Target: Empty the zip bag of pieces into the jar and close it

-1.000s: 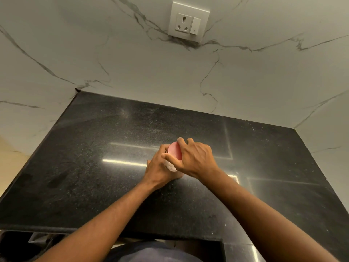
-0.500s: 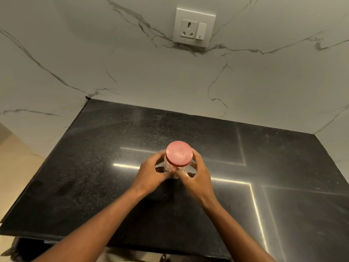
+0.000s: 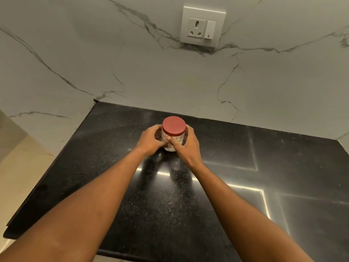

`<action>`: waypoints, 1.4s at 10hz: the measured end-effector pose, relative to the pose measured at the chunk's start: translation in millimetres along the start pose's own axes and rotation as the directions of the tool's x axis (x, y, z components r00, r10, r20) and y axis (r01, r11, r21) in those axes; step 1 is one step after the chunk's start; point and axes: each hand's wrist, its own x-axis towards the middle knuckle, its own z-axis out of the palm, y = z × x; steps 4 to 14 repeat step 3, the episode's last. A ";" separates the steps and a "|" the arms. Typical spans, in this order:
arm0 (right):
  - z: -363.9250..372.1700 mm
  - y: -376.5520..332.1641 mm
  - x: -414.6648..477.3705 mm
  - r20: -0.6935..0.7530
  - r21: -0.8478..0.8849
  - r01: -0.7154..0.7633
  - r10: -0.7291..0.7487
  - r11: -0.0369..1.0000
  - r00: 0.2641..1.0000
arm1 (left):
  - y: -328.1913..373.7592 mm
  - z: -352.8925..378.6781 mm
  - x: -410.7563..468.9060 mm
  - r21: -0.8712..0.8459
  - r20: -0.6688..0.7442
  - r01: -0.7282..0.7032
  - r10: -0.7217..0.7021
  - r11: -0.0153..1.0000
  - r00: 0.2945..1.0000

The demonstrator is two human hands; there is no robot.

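A small clear jar [image 3: 171, 143] with pale pieces inside stands upright on the black stone counter [image 3: 113, 167], far from me toward the wall. A red lid [image 3: 174, 125] sits on top of it. My left hand [image 3: 150, 138] wraps the jar's left side and my right hand [image 3: 186, 146] wraps its right side, both below the lid, with thumbs meeting at the front. No zip bag is in view.
A white marble wall rises behind the counter, with a socket and switch plate [image 3: 202, 27] high up. The counter's left edge [image 3: 62, 156] drops to a beige floor. Light streaks reflect on the counter at right.
My right hand came off the lid and went down to the jar's side. Both hands have slid the jar away from me, toward the wall.
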 end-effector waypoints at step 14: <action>-5.2 -12.1 -27.1 -0.062 -0.279 0.027 -0.046 0.960 0.997 | 5.5 -14.4 -35.2 0.149 -0.108 -0.094 0.111 0.984 0.988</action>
